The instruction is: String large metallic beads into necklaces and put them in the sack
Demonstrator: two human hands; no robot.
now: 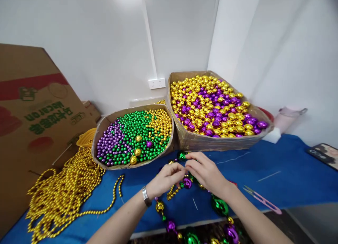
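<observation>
My left hand (167, 179) and my right hand (204, 171) meet over the blue table, fingers pinched together on a bead necklace (187, 215) of green, purple and gold balls. The strand loops down from my hands toward the table's front edge. A large green bead (181, 155) sits just above my fingertips and a purple bead (187, 182) hangs below them. My left wrist wears a metal watch (145, 196).
A cardboard tray of small green, purple and gold beads (133, 135) and a bigger tray of gold and purple balls (211, 106) stand behind my hands. A pile of gold bead strings (63, 191) lies left, by a cardboard box (34, 113). Pink snips (261, 199) lie right.
</observation>
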